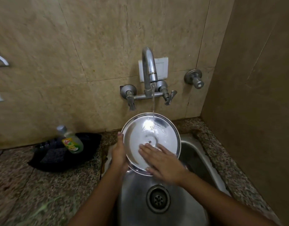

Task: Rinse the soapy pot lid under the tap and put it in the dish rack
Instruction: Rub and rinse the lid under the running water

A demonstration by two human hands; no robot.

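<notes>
We observe the pot lid [151, 143], a round stainless-steel disc with a raised rim and a small central rivet, held above the sink basin with its inner face tilted toward us. The tap [149, 69] (a curved chrome spout mounted on the wall) stands at 12 o'clock from the lid. Its water stream [153, 108] strikes the lid's upper area, spreading across the wet, glossy surface.

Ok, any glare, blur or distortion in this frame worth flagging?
Head view: strong glare on the pot lid where the water stream lands; right hand slightly motion-blurred; wide-angle bending at the edges; dim, warm light overall.
</notes>
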